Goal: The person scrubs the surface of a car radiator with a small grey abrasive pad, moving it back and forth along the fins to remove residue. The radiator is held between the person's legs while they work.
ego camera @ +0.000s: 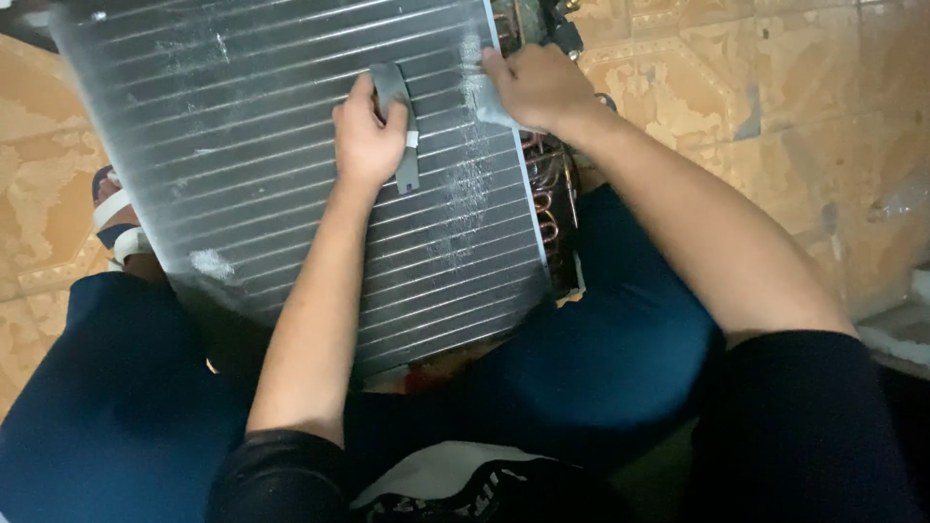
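A large finned metal coil panel [291,155] leans across the person's knees, its long fins running from upper right to lower left, over a tan tiled floor [736,97]. Copper tube bends [552,208] show along its right edge. The left hand [368,136] lies flat-fisted on the middle of the panel, fingers closed around a grey flat tool [399,126] whose long axis crosses the fins, pointing toward the body. The right hand [538,87] sits just beside it at the panel's right edge, fingers curled over the rim, gripping it. The tool is under the left hand, well inside the panel.
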